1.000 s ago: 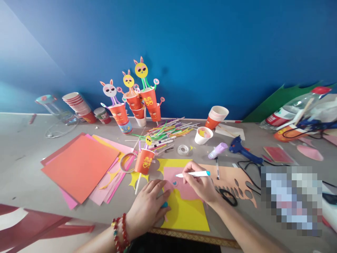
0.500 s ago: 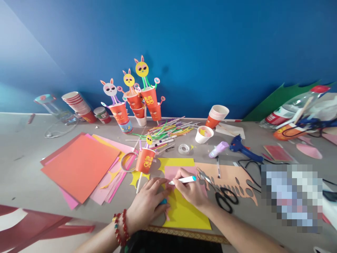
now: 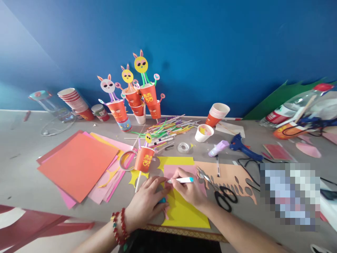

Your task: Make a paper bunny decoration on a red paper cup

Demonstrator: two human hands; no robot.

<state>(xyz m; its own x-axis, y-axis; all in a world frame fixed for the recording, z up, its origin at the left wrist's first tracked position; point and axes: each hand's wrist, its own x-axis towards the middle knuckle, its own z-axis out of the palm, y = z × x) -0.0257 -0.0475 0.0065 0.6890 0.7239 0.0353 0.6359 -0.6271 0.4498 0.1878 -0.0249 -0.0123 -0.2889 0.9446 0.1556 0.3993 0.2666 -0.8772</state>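
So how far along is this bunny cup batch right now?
Done: three bunny cups stand by the wall, and a fourth cup sits nearer. In hand: the right hand draws with a marker on pink paper, the left hand pressing it flat. Left: a stack of plain cups.

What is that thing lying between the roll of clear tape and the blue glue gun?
A small lilac plastic tool lies between the tape roll and the glue gun, in the head view.
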